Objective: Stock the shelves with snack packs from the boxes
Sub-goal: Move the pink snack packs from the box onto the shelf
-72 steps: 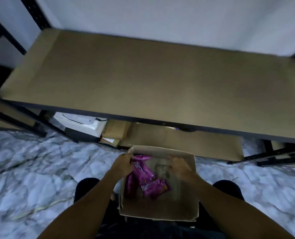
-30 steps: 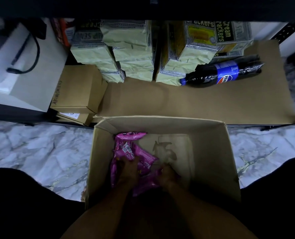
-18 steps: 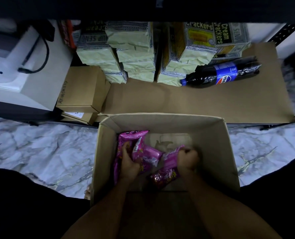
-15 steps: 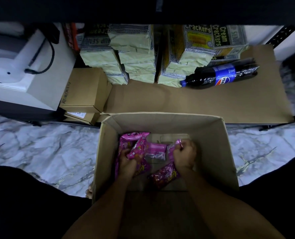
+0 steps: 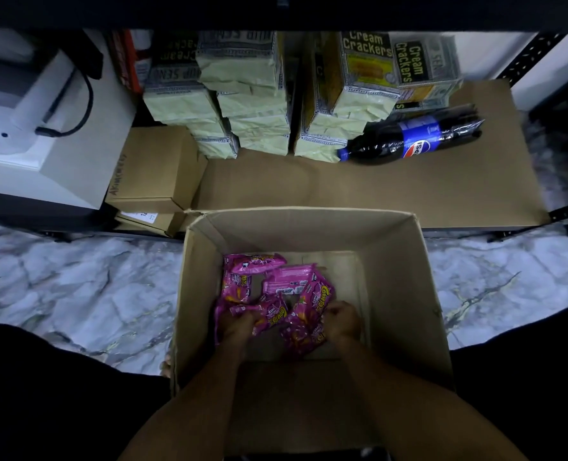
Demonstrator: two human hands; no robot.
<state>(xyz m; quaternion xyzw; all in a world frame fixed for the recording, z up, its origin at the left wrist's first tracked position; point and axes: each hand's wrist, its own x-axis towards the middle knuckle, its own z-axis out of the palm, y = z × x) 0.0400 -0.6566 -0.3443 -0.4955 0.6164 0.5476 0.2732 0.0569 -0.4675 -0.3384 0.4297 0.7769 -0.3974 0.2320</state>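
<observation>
An open cardboard box (image 5: pixel 405 294) stands on the floor between my knees. Several pink snack packs (image 5: pixel 286 284) lie in its left half. My left hand (image 5: pixel 239 327) is down inside the box and grips a pink pack at its lower end. My right hand (image 5: pixel 340 322) grips the edge of another pink pack (image 5: pixel 305 324) beside it. Beyond the box lies the bottom shelf board (image 5: pixel 375 191), brown and flat.
Stacks of cream cracker packs (image 5: pixel 365 78) stand at the back of the shelf, with a Pepsi bottle (image 5: pixel 412 138) lying on its side to their right. Small cardboard boxes (image 5: pixel 156 168) and a white appliance (image 5: pixel 36 128) sit on the left. Marble floor (image 5: pixel 76 287) surrounds the box.
Both hands have drawn back toward me inside the box, each still holding a pink pack. The packs have been shifted and spread. The view has dropped from the upper shelf to the bottom one.
</observation>
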